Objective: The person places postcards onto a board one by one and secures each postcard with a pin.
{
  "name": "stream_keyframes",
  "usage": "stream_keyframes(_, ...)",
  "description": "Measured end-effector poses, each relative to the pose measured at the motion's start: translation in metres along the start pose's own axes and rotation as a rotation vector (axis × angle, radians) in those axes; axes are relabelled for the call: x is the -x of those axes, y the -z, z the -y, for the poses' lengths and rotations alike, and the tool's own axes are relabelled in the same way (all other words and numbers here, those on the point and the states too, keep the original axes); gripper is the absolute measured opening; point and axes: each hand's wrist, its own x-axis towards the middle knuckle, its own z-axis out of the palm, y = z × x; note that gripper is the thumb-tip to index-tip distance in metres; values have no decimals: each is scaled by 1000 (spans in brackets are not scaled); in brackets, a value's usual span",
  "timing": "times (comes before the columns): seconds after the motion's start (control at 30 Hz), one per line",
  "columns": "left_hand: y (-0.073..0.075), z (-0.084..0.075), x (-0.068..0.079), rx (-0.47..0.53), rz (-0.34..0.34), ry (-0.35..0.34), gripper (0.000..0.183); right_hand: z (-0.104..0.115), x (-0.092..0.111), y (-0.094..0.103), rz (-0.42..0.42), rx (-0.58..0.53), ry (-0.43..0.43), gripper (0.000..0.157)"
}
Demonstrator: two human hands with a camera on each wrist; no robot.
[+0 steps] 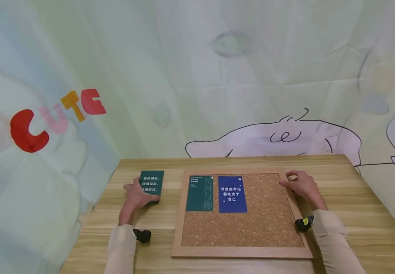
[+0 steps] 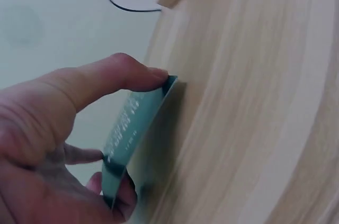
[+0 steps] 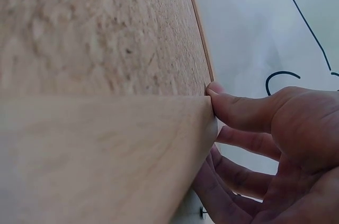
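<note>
A dark green card (image 1: 157,182) with white Chinese lettering is held at its edges between the thumb and fingers of my left hand (image 1: 136,196), left of the corkboard. In the left wrist view the card (image 2: 131,121) is tilted, with a shadow beside it on the wood. The corkboard (image 1: 242,233) has a light wooden frame and lies on the table. On its upper left are a green card (image 1: 197,198) and a blue card (image 1: 232,190), side by side. My right hand (image 1: 303,186) grips the board's right edge, thumb on the frame (image 3: 198,123), fingers at its outer side.
The wooden table (image 1: 362,228) extends around the board on all sides. A printed fabric curtain (image 1: 197,95) hangs behind and beside it, showing CUTE letters and a line-drawn animal. Dark wrist cameras (image 1: 144,236) sit on both sleeves.
</note>
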Motion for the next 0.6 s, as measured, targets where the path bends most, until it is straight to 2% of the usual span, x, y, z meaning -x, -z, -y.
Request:
stream_keyframes(0.27,1,4,3,223,4,-35,122,-1,-1,-1,9,-22,-20,64)
stream_keyframes(0.43,-2,-10,11,318,23,-64,120,-1,0,-1,7,-38,-29,64)
stream_keyframes(0.6,-10,-32,21,374,34,-99,114,0,-1,-3,7,-41,-37,64)
